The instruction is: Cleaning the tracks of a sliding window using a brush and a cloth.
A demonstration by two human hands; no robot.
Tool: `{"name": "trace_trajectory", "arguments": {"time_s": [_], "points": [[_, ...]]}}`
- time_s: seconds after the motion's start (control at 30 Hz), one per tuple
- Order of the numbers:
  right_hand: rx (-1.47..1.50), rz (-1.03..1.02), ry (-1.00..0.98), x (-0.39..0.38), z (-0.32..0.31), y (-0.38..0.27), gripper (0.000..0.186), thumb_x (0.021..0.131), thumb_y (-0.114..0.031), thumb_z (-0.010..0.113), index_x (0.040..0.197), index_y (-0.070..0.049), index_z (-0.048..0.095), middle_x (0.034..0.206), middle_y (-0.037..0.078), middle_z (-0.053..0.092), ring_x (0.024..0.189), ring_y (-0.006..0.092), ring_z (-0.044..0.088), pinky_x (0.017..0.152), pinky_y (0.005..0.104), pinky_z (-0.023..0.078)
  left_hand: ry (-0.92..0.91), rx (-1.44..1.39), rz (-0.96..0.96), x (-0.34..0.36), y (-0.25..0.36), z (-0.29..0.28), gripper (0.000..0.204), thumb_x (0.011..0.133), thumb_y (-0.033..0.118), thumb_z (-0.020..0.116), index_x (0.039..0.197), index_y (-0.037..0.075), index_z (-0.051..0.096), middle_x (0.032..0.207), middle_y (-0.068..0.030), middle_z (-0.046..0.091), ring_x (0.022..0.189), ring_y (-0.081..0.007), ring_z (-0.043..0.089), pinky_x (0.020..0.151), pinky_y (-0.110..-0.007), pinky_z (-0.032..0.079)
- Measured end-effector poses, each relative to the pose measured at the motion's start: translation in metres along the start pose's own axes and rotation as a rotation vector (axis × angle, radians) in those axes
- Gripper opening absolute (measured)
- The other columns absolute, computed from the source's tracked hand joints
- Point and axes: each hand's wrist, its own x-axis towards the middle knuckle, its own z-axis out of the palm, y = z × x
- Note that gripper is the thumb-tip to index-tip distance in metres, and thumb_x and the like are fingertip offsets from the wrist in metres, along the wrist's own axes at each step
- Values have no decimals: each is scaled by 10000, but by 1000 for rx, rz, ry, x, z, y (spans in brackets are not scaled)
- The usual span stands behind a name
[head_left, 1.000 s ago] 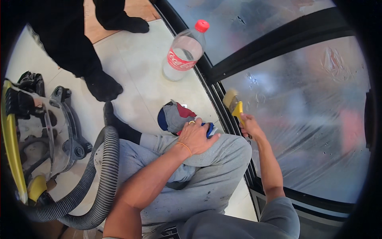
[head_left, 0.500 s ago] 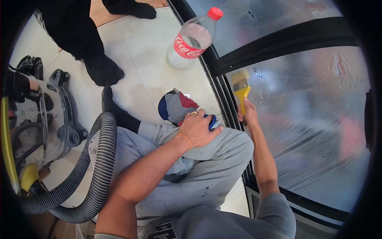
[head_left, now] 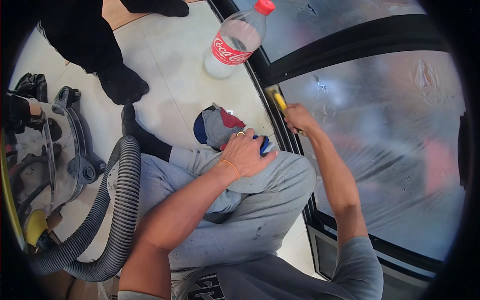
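1. A vacuum [head_left: 65,150] stands at the far left, its hose [head_left: 129,180] idle beside the person's leg.
2. A crumpled rag [head_left: 217,127] lies on the floor, with a bottle [head_left: 232,47] beyond; neither is gripped.
3. The left hand [head_left: 246,154] rests on the knee, loosely spread, thumb apart.
4. The brush [head_left: 280,100] is at the black door frame [head_left: 290,147], bristles seemingly against it; brushing looks under way (how much is clean, I cannot tell).
5. The right hand [head_left: 300,119] is closed round its handle; more frame probably remains.
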Motion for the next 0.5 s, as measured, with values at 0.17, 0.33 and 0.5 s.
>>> {"name": "trace_trajectory", "arguments": {"time_s": [0.17,0.33,0.5], "points": [[340,-54,28,-32,-2,31,254,1001,-195,488,1072,15,611,682,42,514,467,139,490,373,325,381,58,-34,12,-7,-8,1,652,922,608,576,1152,19,733,1139,-256,613,1030,-414,640,969,-502,459],[151,74,76,-59,-7,31,276,1011,-214,486,1124,2,615,667,29,507,459,133,486,367,319,369,21,-45,17,-5,-5,-1,646,919,609,580,1142,22,735,1130,-252,614,1026,-414,641,968,-502,459],[-21,62,67,13,11,5,268,1009,-204,490,1138,-14,628,660,20,504,437,125,465,361,309,365,25,-34,26,-2,0,2,649,917,613,583,1145,25,735,1124,-249,617,1025,-417,642,955,-503,466]]}}
